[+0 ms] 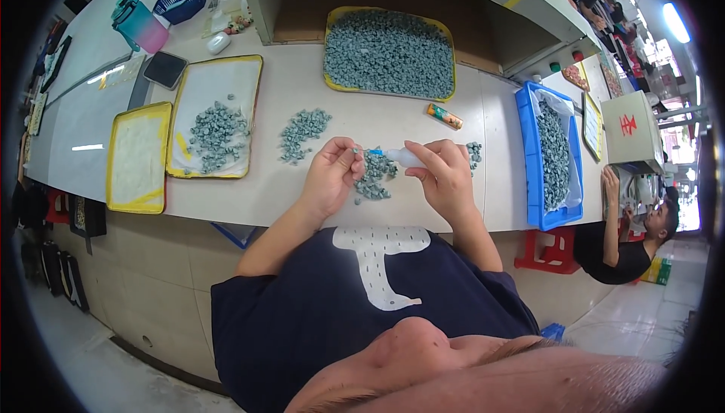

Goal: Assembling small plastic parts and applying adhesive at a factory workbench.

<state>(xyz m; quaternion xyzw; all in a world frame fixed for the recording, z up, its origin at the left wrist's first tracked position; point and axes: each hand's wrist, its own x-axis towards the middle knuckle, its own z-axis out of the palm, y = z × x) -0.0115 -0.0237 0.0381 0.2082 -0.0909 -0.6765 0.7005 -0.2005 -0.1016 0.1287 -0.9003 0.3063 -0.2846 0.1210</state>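
My left hand (331, 175) pinches a small blue-green piece between thumb and fingertips, mostly covered by the fingers. In my right hand (447, 177) is a small white squeeze bottle (404, 157) with a blue tip, held sideways. The bottle's tip points left and comes close to the left fingertips; whether it touches the piece I cannot tell. Just below both hands lies a loose pile of blue-green pieces (374, 184). Another heap of pieces (303, 135) rests left of it, and a smaller heap (474, 156) is partly hidden behind my right hand.
A yellow-rimmed tray (329, 84) full of pieces stands at the back. To the left are a white-lined tray (240, 80), a yellow-edged tray (136, 157) and a phone (165, 71). An orange-and-green tube (444, 116) lies right; beyond it, a blue crate (535, 186). A person (615, 250) sits far right.
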